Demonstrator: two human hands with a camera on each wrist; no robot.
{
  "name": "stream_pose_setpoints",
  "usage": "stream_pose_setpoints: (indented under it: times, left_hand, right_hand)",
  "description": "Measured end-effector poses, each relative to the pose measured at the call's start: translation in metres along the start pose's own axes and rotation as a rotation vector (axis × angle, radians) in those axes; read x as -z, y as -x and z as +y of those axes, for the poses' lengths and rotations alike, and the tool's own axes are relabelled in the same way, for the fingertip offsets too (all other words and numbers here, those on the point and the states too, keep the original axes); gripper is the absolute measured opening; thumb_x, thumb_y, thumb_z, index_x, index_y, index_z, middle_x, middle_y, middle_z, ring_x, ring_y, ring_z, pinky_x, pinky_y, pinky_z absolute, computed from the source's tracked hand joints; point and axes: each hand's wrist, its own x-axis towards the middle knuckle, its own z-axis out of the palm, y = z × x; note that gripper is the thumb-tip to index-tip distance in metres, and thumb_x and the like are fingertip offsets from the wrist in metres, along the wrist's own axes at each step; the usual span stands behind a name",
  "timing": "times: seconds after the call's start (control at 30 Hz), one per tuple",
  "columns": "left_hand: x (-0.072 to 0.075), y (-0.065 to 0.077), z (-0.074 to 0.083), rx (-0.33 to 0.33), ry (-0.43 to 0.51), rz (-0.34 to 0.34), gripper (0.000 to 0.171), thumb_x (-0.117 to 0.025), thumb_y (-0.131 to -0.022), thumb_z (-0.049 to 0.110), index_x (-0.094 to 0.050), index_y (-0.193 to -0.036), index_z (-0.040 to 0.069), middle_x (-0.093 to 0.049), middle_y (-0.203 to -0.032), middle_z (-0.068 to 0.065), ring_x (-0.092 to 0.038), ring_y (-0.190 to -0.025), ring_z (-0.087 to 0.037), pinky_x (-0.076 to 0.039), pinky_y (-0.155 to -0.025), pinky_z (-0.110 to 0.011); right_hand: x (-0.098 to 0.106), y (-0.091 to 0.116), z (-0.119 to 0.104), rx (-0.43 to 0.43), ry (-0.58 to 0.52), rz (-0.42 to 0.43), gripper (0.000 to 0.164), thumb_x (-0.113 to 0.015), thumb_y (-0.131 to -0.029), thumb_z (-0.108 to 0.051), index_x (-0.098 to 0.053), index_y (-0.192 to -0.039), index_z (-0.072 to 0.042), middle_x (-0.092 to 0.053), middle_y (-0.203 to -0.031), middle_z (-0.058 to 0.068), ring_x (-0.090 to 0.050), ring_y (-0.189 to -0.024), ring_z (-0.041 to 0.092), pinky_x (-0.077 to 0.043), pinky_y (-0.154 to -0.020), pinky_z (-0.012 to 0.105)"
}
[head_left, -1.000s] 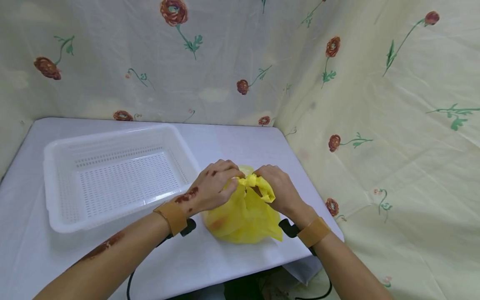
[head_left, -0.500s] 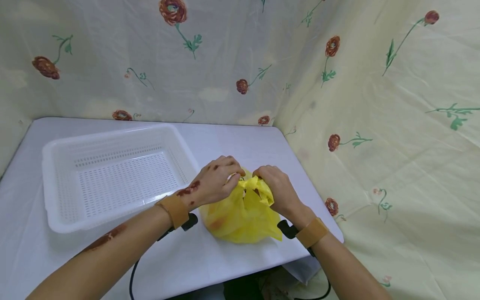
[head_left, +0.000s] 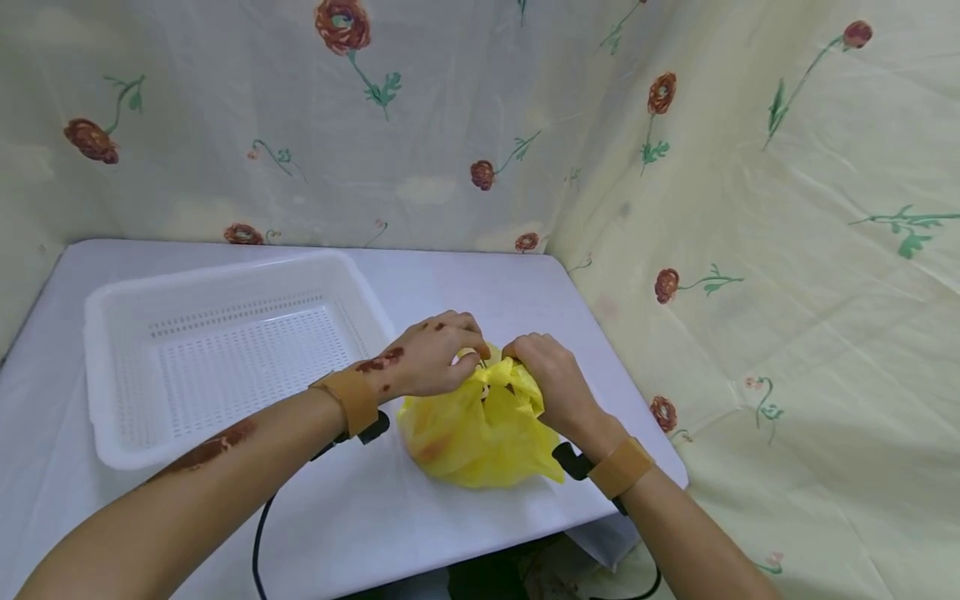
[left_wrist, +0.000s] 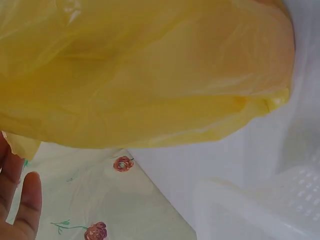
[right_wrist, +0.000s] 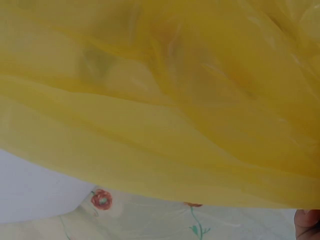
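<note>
A yellow plastic bag (head_left: 480, 450), knotted at its top, sits bulging on the table. Through its thin film some orange contents show faintly, too blurred to name. My left hand (head_left: 438, 354) pinches plastic at the top left of the knot; in the left wrist view its fingers (left_wrist: 30, 202) are beside a small yellow flap. On the other side, my right hand (head_left: 551, 379) grips the bag's loop right of the knot, fingers curled over it. Only a bit of the right hand's fingers (right_wrist: 307, 221) shows in the right wrist view, where the bag fills most of the frame.
A white perforated plastic basket (head_left: 123, 375) stands left of the bag, its right side close to my left hand. The white-covered table (head_left: 352, 533) ends just in front of the bag. Flower-printed curtains (head_left: 435, 108) hang behind and to the right. Black cables trail from both wrists.
The knot and the top of the bag have shifted slightly left and down, and both hands have moved slightly left with them. Both hands keep hold of the plastic; the basket stays put.
</note>
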Motion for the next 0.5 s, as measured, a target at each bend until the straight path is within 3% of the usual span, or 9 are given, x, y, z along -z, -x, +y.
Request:
stream_pose_setpoints:
  times: [0.27,0.5]
  left_hand:
    - [0.0029,-0.0021,0.0033,-0.001,-0.008,-0.112,0.028,-0.049,-0.096,0.02,-0.069,-0.115,0.017,-0.057,-0.118,0.002,-0.049,-0.114,-0.015,-0.043,-0.096,-0.034]
    - [0.0043,-0.0028,0.0044,-0.001,0.008,-0.124,0.026,-0.05,-0.095,0.019,-0.07,-0.111,0.017,-0.057,-0.117,0.003,-0.05,-0.111,-0.014,-0.044,-0.094,-0.034]
  right_hand:
    - [-0.0018,0.001,0.0006,0.03,-0.014,0.031,0.025,-0.076,-0.076,-0.01,-0.055,-0.09,-0.009,-0.056,-0.078,0.0,-0.05,-0.069,0.015,-0.044,-0.065,0.028]
    - [-0.0033,0.001,0.0019,0.034,-0.033,0.055,0.023,-0.074,-0.077,-0.011,-0.055,-0.089,-0.008,-0.055,-0.077,0.0,-0.049,-0.069,0.015,-0.044,-0.064,0.028]
